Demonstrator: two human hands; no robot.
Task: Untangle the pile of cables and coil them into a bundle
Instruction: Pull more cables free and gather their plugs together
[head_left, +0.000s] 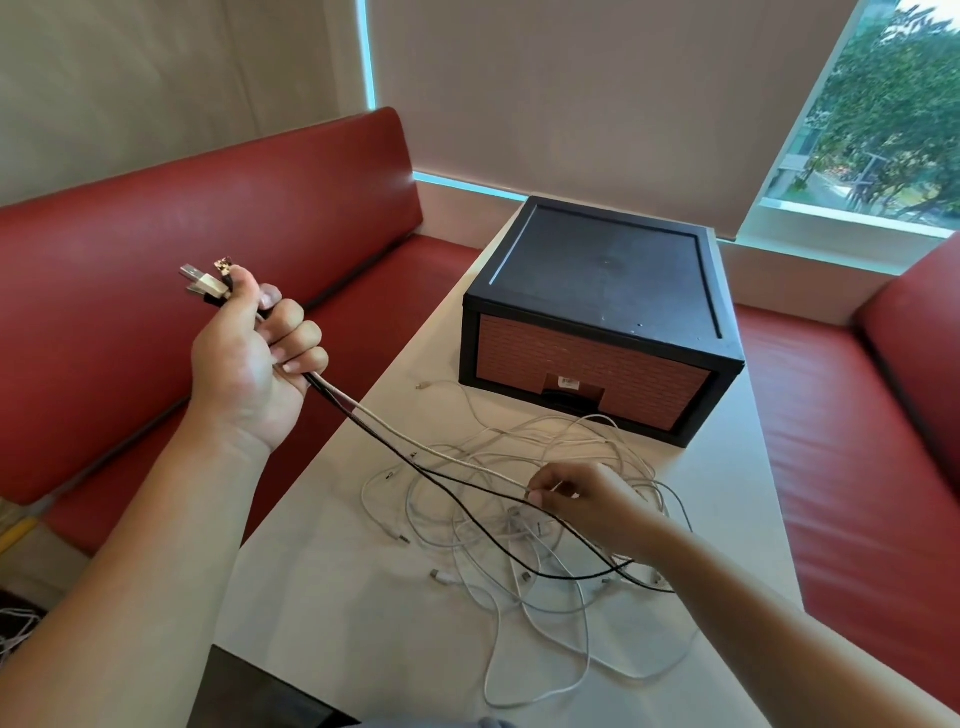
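Cables (511, 525) are lying in a loose tangle on the white table (311, 597), just in front of the black box (602, 291). Their outer loops are trailing toward the table's near edge. Head view: the left hand (254, 358) is holding up beyond the table's left edge, over the red bench (182, 234), with fingers curling tightly round a bunch of black and white strands (363, 418). USB plugs (202, 280) are sticking out above the fist. The strands are slanting down from it into the pile. The right hand (587, 499) is sitting low over the tangle, thumb and forefinger pinching one white strand. Bare tabletop is showing left of the pile and along the near-left corner. The box is occupying the far end, its right side close to the table's right edge.
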